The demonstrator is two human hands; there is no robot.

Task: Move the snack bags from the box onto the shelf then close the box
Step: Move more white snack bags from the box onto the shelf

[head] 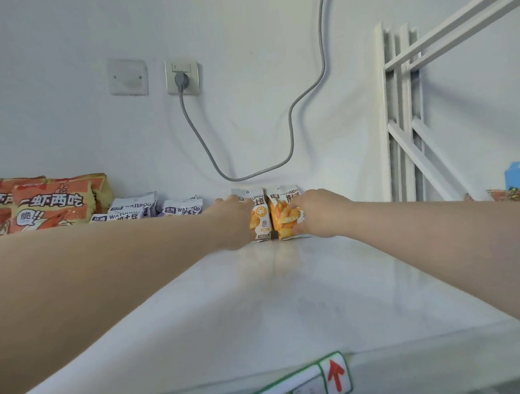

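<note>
Two orange snack bags stand upright, side by side and touching, at the back of the white shelf (291, 294), at twelve o'clock from the camera and just in front of the wall. The left hand (233, 213) is at nine o'clock of the left orange bag (260, 218), its fingers curled over the bag's upper left edge. The right hand (317, 214) is at three o'clock of the right orange bag (283, 218), fingertips curled onto the bag's front and pinching it.

The left bag reads "土豆" and "20"; the right one reads "WATUDOU" along its top. At ten o'clock lie purple-and-white bags (147, 209) with the same "WATUDOU" name, and at nine o'clock big shrimp snack bags (52, 208) printed "一虾两吃" and "脆".

The shelf's near edge, at six o'clock, bears a green-bordered label (335, 374) with a red arrow; its small print is too blurred to read. Bare shelf runs between the forearms and out toward four o'clock. A white frame (401, 117) rises at two o'clock, and a grey cable (306, 93) hangs from a wall socket (182, 78) above the bags.
</note>
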